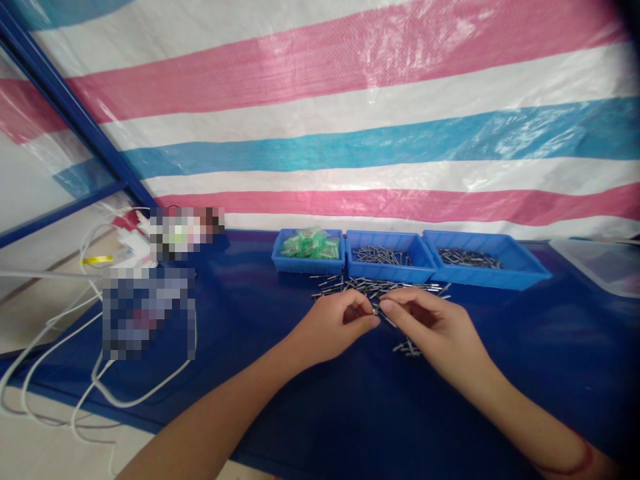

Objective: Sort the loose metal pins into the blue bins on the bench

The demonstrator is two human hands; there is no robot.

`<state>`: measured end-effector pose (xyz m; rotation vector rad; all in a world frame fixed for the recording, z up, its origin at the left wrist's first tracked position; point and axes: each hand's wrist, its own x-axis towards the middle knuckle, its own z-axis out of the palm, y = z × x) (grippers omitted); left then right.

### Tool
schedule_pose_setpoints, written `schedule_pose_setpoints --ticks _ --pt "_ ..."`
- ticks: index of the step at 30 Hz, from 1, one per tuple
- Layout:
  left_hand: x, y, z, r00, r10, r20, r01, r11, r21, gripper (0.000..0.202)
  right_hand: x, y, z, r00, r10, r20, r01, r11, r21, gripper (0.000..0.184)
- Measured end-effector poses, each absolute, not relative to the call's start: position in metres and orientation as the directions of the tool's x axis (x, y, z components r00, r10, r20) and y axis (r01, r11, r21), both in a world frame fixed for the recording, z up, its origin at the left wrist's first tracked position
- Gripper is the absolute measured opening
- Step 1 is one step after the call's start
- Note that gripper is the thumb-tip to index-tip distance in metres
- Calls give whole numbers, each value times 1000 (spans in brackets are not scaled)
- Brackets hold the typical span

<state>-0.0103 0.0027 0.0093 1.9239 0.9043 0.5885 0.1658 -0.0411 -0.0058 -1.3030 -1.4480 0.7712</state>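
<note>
Both hands meet over the blue surface: left hand and right hand pinch a small metal pin beside the pin pile.

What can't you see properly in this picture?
Head view: the small metal piece pinched by the left hand and right hand is too tiny to identify, and fingers cover part of it.
Head view: two things on the left are blurred into squares.
Head view: the clear tray is cut off by the right edge.
Head view: the green bits in the left blue bin are too small to name.
</note>
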Motion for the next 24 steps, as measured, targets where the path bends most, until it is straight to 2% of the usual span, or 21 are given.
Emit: schedule_pose_setpoints --ticks 6,14,24 --pt "-11 2 8 636 771 30 350 -324 879 19 166 -41 -7 66 963 260 348 222 -911 16" --pt "-10 3 13 670 732 122 380 -479 791 24 165 -44 -4 13 946 324 436 287 -853 13" --pt "-12 2 18 568 811 142 375 -409 832 23 169 -45 5 -23 905 425 507 376 -775 9"
